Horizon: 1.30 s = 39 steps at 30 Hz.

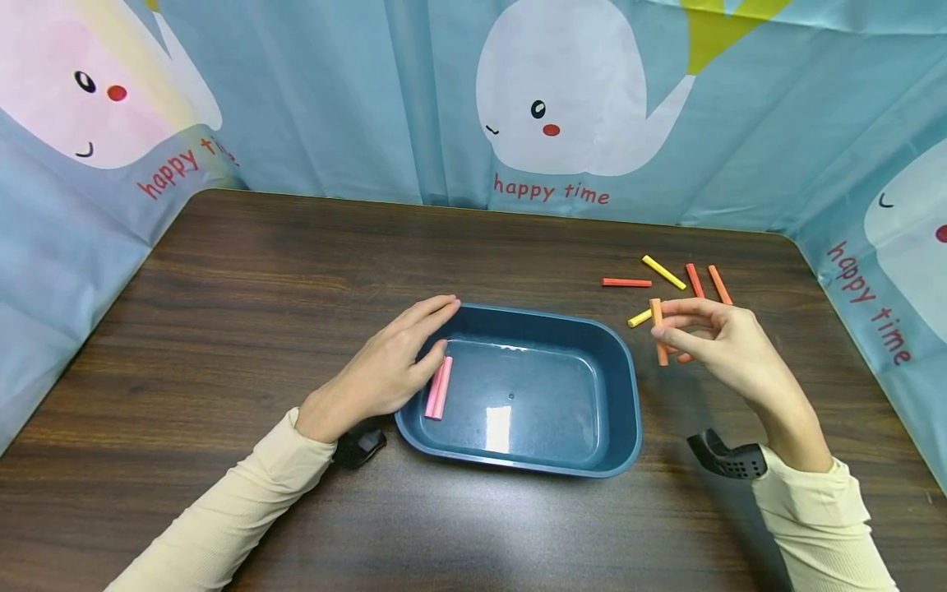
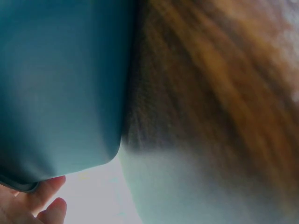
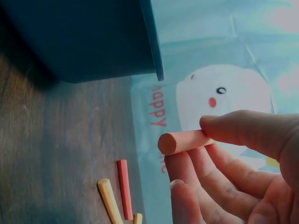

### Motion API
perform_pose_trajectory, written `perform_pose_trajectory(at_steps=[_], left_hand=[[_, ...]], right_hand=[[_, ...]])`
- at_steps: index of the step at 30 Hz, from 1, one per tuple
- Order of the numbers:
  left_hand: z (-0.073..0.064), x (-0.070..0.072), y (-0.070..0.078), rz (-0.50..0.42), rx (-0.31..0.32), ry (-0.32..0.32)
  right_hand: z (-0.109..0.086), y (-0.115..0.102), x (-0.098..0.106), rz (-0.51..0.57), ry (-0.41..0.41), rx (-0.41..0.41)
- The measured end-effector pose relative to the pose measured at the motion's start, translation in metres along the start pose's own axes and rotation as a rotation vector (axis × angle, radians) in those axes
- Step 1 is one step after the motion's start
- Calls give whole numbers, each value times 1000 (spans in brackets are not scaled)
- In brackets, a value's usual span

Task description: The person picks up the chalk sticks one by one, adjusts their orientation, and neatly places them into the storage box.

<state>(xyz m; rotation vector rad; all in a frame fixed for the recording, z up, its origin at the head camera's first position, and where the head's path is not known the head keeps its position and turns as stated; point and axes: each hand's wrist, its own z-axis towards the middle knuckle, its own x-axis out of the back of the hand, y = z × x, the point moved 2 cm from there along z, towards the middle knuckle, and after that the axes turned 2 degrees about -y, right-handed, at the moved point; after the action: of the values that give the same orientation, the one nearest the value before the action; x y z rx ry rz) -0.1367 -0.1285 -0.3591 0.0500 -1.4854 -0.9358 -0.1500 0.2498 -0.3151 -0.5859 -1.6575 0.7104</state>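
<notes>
My right hand [image 1: 713, 337] pinches an orange chalk stick [image 1: 660, 345] between thumb and fingertips, to the right of a blue plastic bin [image 1: 629, 403]. In the right wrist view that chalk's round end [image 3: 167, 144] faces the camera. My left hand [image 1: 388, 362] holds the bin's left rim near its back corner, the thumb on the inner side. Outside the rim, fingertips [image 2: 52, 212] show in the left wrist view. Two pink chalk sticks [image 1: 439, 389] lie side by side in the bin at its left end, partly beneath the thumb.
Behind my right hand lie loose chalks: a red one [image 1: 625, 283], a yellow one [image 1: 664, 272], another red [image 1: 695, 280], an orange one [image 1: 719, 284] and a shorter-looking yellow one [image 1: 639, 318]. A whale-print curtain [image 1: 459, 99] borders the dark wooden table [image 1: 222, 329].
</notes>
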Motion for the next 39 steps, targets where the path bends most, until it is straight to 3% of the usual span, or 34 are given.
perform_pose_trajectory(at_steps=[17, 25, 33, 39], left_hand=[[0, -1, 1, 1, 1, 3], [0, 0, 1, -4, 8, 1], [0, 0, 0, 2, 6, 4], [0, 0, 0, 4, 1, 7]], right_hand=[[-5, -16, -11, 81, 90, 62], [-3, -27, -16, 77, 13, 46], [1, -42, -23, 188, -102, 61], [2, -52, -28, 212, -157, 67]])
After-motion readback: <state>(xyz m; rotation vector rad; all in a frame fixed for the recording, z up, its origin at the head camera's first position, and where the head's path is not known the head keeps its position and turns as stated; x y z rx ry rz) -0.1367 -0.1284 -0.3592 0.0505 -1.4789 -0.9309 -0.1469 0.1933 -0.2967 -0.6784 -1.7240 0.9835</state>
